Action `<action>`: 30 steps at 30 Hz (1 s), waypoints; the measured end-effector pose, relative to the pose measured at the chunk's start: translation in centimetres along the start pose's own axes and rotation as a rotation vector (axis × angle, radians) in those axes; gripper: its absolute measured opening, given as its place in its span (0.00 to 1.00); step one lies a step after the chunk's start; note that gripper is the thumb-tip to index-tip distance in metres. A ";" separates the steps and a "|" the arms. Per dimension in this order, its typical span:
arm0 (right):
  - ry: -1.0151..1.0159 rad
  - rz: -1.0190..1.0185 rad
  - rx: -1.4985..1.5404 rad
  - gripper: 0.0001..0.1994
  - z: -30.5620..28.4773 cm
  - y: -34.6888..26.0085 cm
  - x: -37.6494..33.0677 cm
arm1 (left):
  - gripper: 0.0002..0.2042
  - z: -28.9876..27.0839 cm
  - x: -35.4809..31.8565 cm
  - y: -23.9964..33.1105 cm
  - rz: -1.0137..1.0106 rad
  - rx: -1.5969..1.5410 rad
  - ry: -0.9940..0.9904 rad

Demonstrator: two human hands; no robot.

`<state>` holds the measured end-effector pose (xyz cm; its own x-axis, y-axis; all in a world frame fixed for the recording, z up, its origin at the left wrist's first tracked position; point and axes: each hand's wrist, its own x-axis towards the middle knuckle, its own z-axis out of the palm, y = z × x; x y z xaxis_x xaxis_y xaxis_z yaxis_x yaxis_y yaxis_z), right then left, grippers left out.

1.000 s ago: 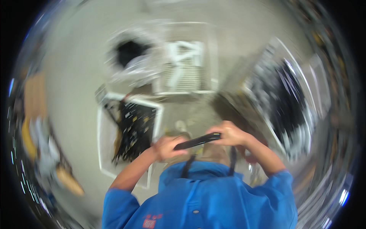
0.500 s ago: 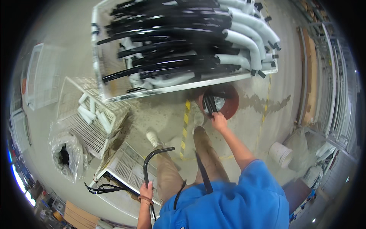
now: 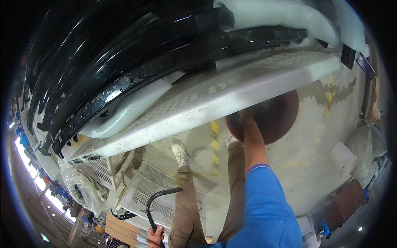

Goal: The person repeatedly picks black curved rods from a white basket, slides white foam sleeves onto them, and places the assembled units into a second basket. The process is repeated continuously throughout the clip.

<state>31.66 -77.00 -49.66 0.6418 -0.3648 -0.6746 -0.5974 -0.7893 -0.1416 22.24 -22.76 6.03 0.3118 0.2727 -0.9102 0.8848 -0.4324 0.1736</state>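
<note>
My left hand (image 3: 154, 236) is at the bottom edge, closed around a curved black metal bar (image 3: 159, 199) that arches up over a white lattice crate (image 3: 145, 182). My right hand (image 3: 247, 114) reaches forward to the lower edge of a big white perforated crate (image 3: 231, 93). Its fingers are hidden under that edge, over a round brown stool (image 3: 275, 118). The big crate is filled with long black curved parts (image 3: 136, 62) and white foam sleeves (image 3: 124, 111).
My legs and shoes (image 3: 181, 152) stand on a grey concrete floor with a yellow dashed line (image 3: 215, 138). Clear plastic bags (image 3: 80, 186) lie at the left, a white roll (image 3: 343, 157) at the right, and a cardboard piece (image 3: 118, 225) near the bottom.
The view has closed in on the big crate, which now fills the upper frame. My right hand has gone up to its lower edge. The left hand still holds the curved bar.
</note>
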 end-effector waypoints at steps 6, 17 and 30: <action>-0.190 0.104 0.174 0.32 -11.2 -3.4 -6.8 | 0.19 -1.1 -0.7 4.4 -0.013 0.080 -0.026; -0.477 -0.244 0.950 0.29 -40.9 6.8 -30.2 | 0.26 2.3 -8.3 22.6 0.299 -0.041 -0.234; 0.365 -0.608 0.861 0.17 -58.9 -2.0 -40.8 | 0.28 3.1 -24.5 34.2 0.605 -0.053 -0.132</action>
<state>34.99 -89.58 20.80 0.9591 -0.2688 -0.0887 -0.1787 -0.3320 -0.9262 43.84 -46.89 33.12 0.7205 -0.1177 -0.6834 0.5820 -0.4332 0.6882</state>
